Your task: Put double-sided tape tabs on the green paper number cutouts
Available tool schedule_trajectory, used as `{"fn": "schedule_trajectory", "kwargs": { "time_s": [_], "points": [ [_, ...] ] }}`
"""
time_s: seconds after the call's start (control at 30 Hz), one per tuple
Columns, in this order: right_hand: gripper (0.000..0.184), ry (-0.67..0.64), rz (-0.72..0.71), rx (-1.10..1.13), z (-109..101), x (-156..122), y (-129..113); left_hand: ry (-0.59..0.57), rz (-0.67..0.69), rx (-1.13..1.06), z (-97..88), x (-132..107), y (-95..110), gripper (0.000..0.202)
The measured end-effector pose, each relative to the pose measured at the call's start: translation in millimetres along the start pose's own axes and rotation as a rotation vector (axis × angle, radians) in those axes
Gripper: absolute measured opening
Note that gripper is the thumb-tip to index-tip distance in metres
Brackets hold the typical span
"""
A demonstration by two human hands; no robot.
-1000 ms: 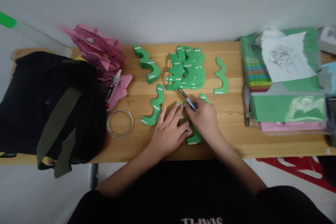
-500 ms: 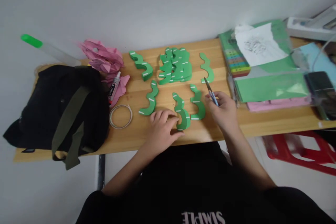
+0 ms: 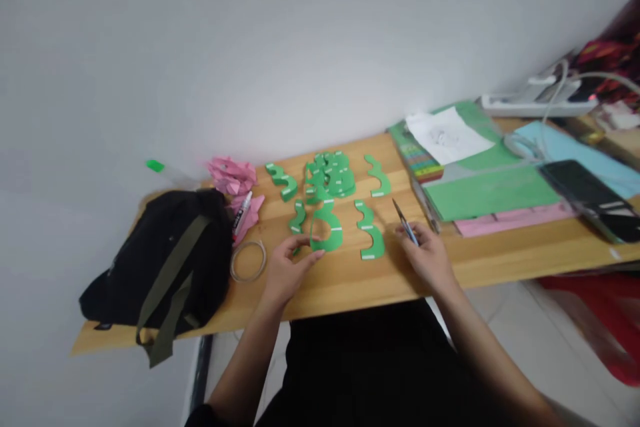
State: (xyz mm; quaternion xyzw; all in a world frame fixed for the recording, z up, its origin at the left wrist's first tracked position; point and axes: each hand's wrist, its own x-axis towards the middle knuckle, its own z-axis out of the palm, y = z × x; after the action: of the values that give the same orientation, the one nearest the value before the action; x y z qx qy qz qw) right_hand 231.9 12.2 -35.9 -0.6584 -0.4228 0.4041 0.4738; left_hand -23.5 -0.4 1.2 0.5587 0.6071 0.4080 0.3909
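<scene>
My left hand (image 3: 290, 269) pinches a wavy green paper cutout (image 3: 335, 239) by its left side, above the table. White strips cross this cutout. In my right hand (image 3: 429, 259) is a slim pointed tool (image 3: 406, 223) with a dark tip and a blue handle, pointing up and left; its exact kind is unclear. Between the hands lies another green cutout (image 3: 376, 243) with white strips. Partly behind my left hand is a similar cutout (image 3: 298, 215). A pile of green cutouts (image 3: 340, 177) lies farther back, with single pieces (image 3: 384, 181) to either side.
On the left are a black bag (image 3: 170, 260), pink paper shapes (image 3: 233, 175), a glue tube (image 3: 243, 213) and a tape roll (image 3: 264, 260). Green paper sheets (image 3: 490, 193), a white drawing (image 3: 445, 137) and a phone (image 3: 590, 193) lie right. A power strip (image 3: 535, 107) stands behind.
My left hand has raised the green cutout off the table, where it lay before. My right hand keeps the pointed tool. The head view has shifted, showing more of the right side.
</scene>
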Motion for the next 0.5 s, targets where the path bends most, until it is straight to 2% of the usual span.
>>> {"fn": "schedule_trajectory", "kwargs": {
  "time_s": [0.17,0.3,0.4,0.5],
  "points": [
    [0.029,-0.051,-0.068,0.001,4.4,2.7,11.0,0.098,0.185,0.283,-1.0,70.4,6.3,0.019],
    [0.029,-0.054,-0.084,-0.021,4.8,3.4,18.5,0.078,0.252,0.364,7.0,122.4,8.2,0.020],
    [0.028,-0.054,-0.095,-0.039,4.1,1.3,16.1,0.051,0.311,0.443,4.7,135.8,8.6,0.024],
    [0.025,-0.063,-0.110,-0.035,4.1,-1.2,11.3,0.064,0.346,0.503,-8.5,130.8,7.4,0.030]
  ]
}}
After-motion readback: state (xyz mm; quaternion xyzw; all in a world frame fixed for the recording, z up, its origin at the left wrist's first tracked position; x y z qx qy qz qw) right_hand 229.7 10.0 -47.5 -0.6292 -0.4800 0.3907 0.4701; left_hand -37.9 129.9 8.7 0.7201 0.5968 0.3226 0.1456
